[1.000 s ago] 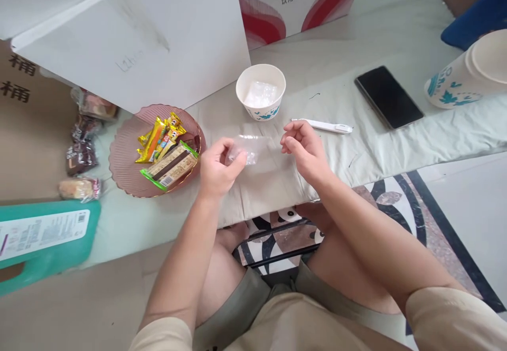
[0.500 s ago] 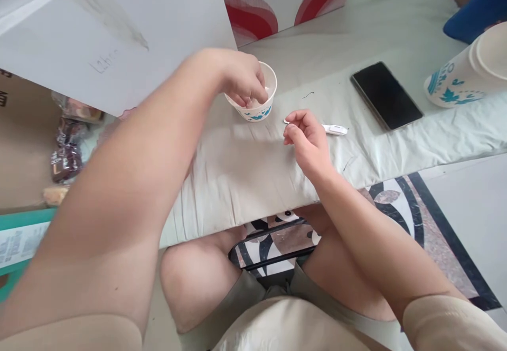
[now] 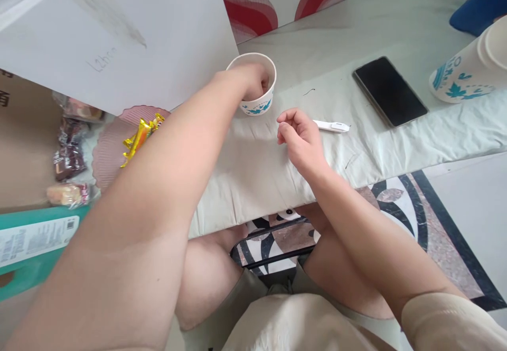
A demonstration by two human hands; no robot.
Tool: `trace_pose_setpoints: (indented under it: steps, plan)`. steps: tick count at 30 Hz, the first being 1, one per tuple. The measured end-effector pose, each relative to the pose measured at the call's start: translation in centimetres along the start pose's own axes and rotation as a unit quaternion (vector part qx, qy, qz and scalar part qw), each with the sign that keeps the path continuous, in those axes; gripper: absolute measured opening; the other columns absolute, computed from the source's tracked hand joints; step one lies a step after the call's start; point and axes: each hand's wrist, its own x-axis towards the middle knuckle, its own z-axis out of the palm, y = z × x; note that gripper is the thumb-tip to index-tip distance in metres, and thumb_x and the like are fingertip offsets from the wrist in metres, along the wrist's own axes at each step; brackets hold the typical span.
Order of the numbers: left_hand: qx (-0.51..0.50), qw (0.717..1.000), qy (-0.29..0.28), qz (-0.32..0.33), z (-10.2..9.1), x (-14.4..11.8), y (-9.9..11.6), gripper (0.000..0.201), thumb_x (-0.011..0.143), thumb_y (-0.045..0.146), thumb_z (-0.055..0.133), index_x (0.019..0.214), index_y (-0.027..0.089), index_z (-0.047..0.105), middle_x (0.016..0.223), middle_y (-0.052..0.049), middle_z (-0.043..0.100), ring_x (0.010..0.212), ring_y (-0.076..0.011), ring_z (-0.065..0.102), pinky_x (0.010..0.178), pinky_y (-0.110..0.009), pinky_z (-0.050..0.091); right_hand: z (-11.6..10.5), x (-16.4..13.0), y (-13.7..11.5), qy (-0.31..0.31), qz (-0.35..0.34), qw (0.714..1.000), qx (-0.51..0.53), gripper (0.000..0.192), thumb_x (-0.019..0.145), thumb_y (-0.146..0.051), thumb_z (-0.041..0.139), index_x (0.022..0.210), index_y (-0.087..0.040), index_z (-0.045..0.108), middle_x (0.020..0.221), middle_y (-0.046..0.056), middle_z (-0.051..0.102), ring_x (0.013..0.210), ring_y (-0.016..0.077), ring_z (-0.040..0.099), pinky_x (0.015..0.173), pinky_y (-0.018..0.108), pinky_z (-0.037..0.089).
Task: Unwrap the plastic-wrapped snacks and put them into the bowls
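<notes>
My left hand (image 3: 253,81) reaches down into a white paper cup (image 3: 257,107) with blue leaf prints. Its fingers are curled inside, and the cup hides what they hold, if anything. The cup stands upright on the cloth-covered table (image 3: 245,166). To its right, my right hand (image 3: 301,138) hovers low over the cloth, fingers loosely bent and thumb apart, with nothing seen between them. Just behind this hand lies a slim white stick (image 3: 335,127) with a small window, like a digital thermometer; the hand covers its left part.
Right of the stick lies a black phone (image 3: 390,92), with stacked paper cups (image 3: 461,79) beyond it. A white box (image 3: 170,28) and a red-white carton (image 3: 285,2) stand behind. At left are a pink scalloped plate (image 3: 109,145), yellow-wrapped snacks (image 3: 140,137) and a green box (image 3: 35,240).
My left hand has gone deeper into the cup, and the left forearm has swung right, uncovering the plate and yellow snacks. My right hand has shifted slightly left; the white stick stays put.
</notes>
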Motion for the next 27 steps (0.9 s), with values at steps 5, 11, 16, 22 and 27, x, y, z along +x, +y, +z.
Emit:
trace_pose_setpoints:
  steps: [5,11,16,22,27]
  plan:
    - [-0.046,0.994,0.084,0.052,-4.0,-6.1,-2.0,0.021,0.089,0.009,0.057,0.097,0.016,0.075,0.082,0.001,0.070,0.073,-0.0100,0.065,0.075,-0.028,0.052,1.9,-0.5,0.1,-0.024,-0.018,0.999,-0.021,0.005,0.090,-0.020,0.052,0.089,-0.025,0.053,0.067,-0.005,0.053,0.061,0.0127,0.050,0.062,0.029,0.042]
    - [-0.370,0.777,0.503,0.081,-0.4,-21.4,-13.4,0.010,0.071,0.017,0.061,0.069,0.019,0.070,0.055,0.006,0.058,0.050,-0.0081,0.057,0.053,-0.025,0.046,5.6,-3.7,0.7,-0.154,-0.030,0.982,-0.102,0.011,0.090,-0.031,0.055,0.083,-0.023,0.058,0.064,-0.004,0.052,0.059,0.0125,0.048,0.060,0.030,0.038]
    - [-0.321,0.705,0.614,-0.153,6.6,-28.4,-23.5,0.009,0.074,0.020,0.056,0.071,0.020,0.065,0.059,0.003,0.058,0.058,-0.0117,0.056,0.059,-0.029,0.046,8.8,-6.2,1.4,-0.242,-0.068,0.953,-0.167,0.014,0.090,-0.034,0.056,0.082,-0.022,0.060,0.059,-0.004,0.053,0.054,0.0120,0.048,0.058,0.030,0.038]
    - [-0.162,0.800,0.504,-0.283,7.8,-27.5,-32.6,0.040,0.069,0.000,0.068,0.103,0.022,0.070,0.119,-0.009,0.067,0.127,-0.0309,0.060,0.116,-0.054,0.041,10.7,-7.0,2.4,-0.220,-0.072,0.949,-0.212,0.013,0.088,-0.031,0.058,0.080,-0.022,0.063,0.056,-0.004,0.054,0.049,0.0122,0.048,0.052,0.029,0.038]
    - [-0.102,0.837,0.425,-0.329,6.2,-25.9,-34.1,0.050,0.067,0.000,0.076,0.112,0.020,0.071,0.145,-0.013,0.059,0.157,-0.0393,0.030,0.126,-0.069,0.012,10.6,-7.2,2.9,-0.215,-0.088,0.937,-0.260,0.013,0.089,-0.030,0.058,0.080,-0.023,0.064,0.053,-0.004,0.055,0.046,0.0133,0.050,0.049,0.029,0.040]
